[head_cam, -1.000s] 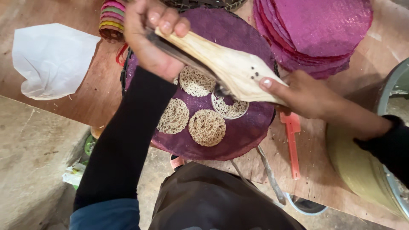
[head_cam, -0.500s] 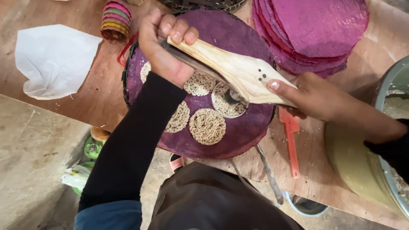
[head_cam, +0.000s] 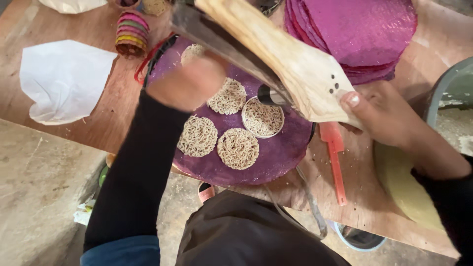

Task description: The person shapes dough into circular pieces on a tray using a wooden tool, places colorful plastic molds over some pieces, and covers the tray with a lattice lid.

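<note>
A wooden press handle (head_cam: 290, 64) with a dark metal bar (head_cam: 217, 42) under it slants over a round purple mat (head_cam: 276, 157). My right hand (head_cam: 384, 116) grips the handle's broad end, thumb on top. My left hand (head_cam: 189, 81) is blurred, just below the bar and over the mat's left side; what it holds is unclear. Noodle discs lie on the mat: one (head_cam: 197, 136) at the left, one (head_cam: 238, 148) at the front, one (head_cam: 227, 96) further back. Another sits inside a metal ring (head_cam: 262, 117) under the press.
A stack of pink round mats (head_cam: 359, 34) lies at the back right. White paper (head_cam: 64, 79) and a striped stack of small rings (head_cam: 131, 34) are at the left. A red tool (head_cam: 335, 162), a yellow bowl (head_cam: 399, 182) and a grey basin (head_cam: 443, 93) are at the right.
My left hand has left the press handle and dropped towards the mat. The view has closed in, and the handle now rises higher towards the top edge.
</note>
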